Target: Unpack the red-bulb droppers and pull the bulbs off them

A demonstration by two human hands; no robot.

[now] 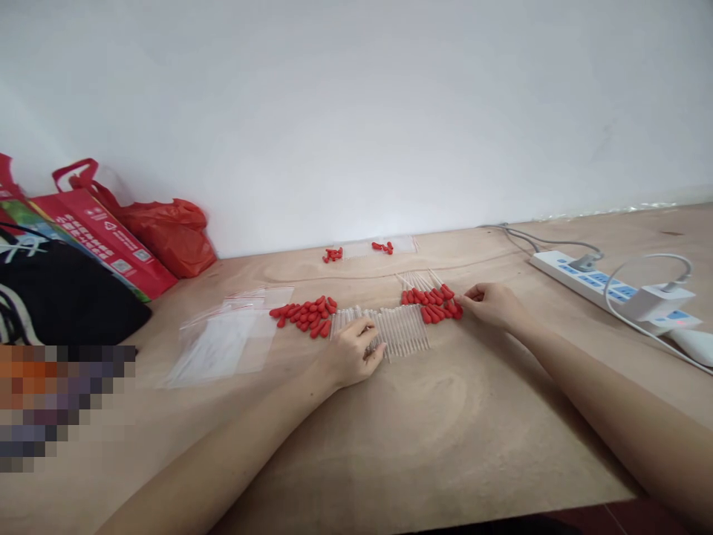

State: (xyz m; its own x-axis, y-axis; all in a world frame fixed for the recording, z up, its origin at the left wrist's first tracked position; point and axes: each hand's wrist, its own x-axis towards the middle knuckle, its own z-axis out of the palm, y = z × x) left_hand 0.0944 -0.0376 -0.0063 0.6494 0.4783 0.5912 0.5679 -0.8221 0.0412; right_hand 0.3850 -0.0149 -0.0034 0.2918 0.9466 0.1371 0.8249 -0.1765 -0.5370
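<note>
A row of clear glass dropper tubes (409, 332) lies side by side on the wooden table. Over its left part rests my left hand (352, 353), fingers loosely bent and thumb apart from them, touching the tubes. To the right are several droppers (431, 297) with red rubber bulbs, their thin stems pointing away from me. My right hand (493, 306) has thumb and forefinger pinched at the red bulb (458, 306) on the right edge of that group; the fingertips partly hide it. Left of the tubes sits a pile of loose red rubber bulbs (306, 315).
Clear zip bags (223, 338) lie to the left. By the wall are bagged tubes and bulbs (356, 250). A white power strip (590, 279) with a plugged-in charger and cables stands right. Red bags (167, 230) and a black bag (72, 293) fill the far left.
</note>
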